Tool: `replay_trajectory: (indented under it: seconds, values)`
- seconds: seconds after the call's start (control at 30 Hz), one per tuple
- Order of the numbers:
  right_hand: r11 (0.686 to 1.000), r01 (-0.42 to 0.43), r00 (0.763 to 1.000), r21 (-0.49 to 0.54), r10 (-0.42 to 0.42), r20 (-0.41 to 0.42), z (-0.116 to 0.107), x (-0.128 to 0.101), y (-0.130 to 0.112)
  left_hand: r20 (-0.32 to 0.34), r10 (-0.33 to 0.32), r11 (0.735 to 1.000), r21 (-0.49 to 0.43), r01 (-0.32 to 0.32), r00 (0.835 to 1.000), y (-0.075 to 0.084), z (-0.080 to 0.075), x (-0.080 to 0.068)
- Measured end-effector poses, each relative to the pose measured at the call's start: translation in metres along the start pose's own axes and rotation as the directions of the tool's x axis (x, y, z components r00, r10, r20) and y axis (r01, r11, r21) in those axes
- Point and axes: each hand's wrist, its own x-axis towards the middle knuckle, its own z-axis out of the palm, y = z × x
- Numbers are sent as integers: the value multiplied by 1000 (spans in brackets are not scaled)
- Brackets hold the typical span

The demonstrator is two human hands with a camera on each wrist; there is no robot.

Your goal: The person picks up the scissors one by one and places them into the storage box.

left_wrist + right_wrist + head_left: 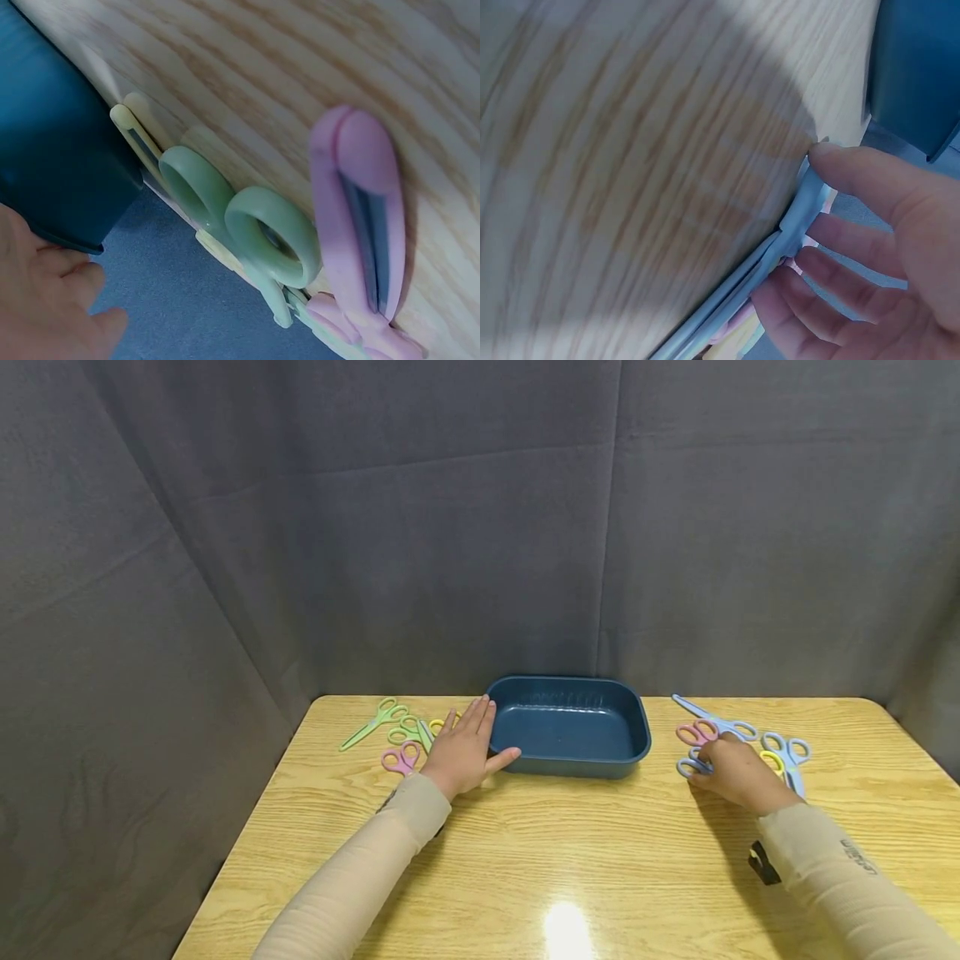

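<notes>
My left hand (462, 752) rests against the left side of a dark blue plastic bin (577, 767), fingers straight along the rim and thumb out over the front corner. In the left wrist view its fingers (64, 274) lie right at the bin's rim. On the right, my right hand (738, 772) pinches a pair of blue scissors (692, 766) near the handles. The right wrist view shows these blue scissors (799, 214) lying low along the wood, between thumb and fingers. Pink scissors (697, 732) and other blue scissors (723, 724) lie just beyond that hand.
Left of the bin lie green scissors (375, 722), pink scissors (401, 758) and yellow handles (437, 724) partly behind my left hand. Further blue scissors (786, 750) and a yellow pair (772, 762) lie beside my right hand. A grey curtain (465, 527) hangs behind the wooden table (525, 860).
</notes>
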Motion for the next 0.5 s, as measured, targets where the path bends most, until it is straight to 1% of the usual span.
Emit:
replay_trajectory:
  seconds: [0.13, 0.2, 0.27, 0.43, 0.5]
  values:
    - [1000, 23, 1000, 8, -23, -20, 3, 1, 1, -16, 9, 1000, 6, -9, 1000, -2, 5, 2]
    - [999, 43, 998, 6, -43, -34, 4, 1, 1, -16, 9, 1000, 11, -9, 1000, -3, 7, 4]
    - [999, 46, 998, 7, -46, -41, 5, 1, 1, -17, 8, 1000, 15, -8, 1000, -4, 8, 5]
    - [999, 38, 998, 16, -37, -48, 6, 2, 0, -11, 3, 1000, 8, -3, 1000, -2, 4, 3]
    - [999, 49, 997, 6, -49, -61, 6, 2, 0, -7, 2, 1000, 4, -2, 1000, -2, 2, 2]
